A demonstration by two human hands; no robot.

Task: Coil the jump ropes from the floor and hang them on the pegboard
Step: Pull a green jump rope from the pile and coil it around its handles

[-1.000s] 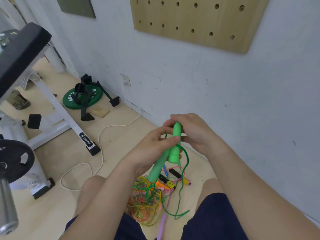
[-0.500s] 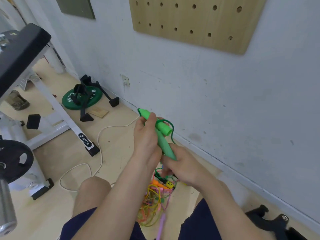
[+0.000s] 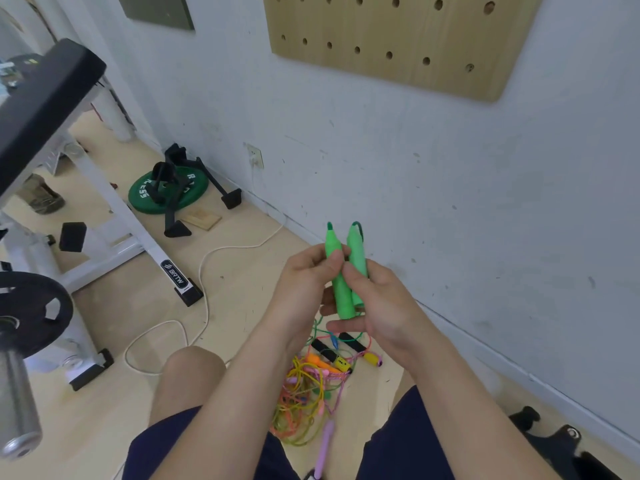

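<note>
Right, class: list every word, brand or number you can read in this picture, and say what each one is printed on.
"BRTW": on the label at the foot of the white bench leg.
"ESS" and "R": white letters on the green weight plate; the rest is hidden by the black stand.
Dark marks on the yellow handle in the rope pile: too small to read.

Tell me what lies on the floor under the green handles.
Below the green handles, a tangled pile of jump ropes: orange, yellow, pink cords, black handles, a purple handle. The left hand and right hand hide its upper part.
</note>
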